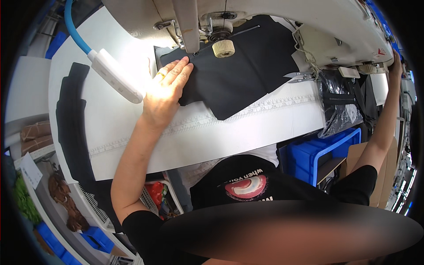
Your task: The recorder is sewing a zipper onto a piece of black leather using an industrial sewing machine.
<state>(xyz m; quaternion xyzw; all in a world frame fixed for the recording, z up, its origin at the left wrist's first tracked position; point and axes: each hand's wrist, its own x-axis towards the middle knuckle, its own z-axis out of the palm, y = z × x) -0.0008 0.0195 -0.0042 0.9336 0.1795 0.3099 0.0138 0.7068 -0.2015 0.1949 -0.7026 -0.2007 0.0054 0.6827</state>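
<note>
My left hand (170, 81) lies flat and open on a piece of black fabric (238, 75), fingertips beside a zipper (243, 32) near the machine's presser area. The white sewing machine (335, 31) stands over the fabric, with a cream knob (223, 48) in front. My right hand (395, 64) is at the far right end of the machine, fingers curled round something I cannot make out. Metal scissors (300, 77) lie by the fabric's right edge. A lit white lamp (112, 73) on a blue flexible arm is left of my left hand.
The white worktable (212, 137) has a printed ruler. Long black fabric strips (73, 128) hang over its left side. Bagged black items (335, 106) lie at right, above a blue crate (300, 152) and cardboard (380, 185). Baskets and shelves (39, 181) stand at lower left.
</note>
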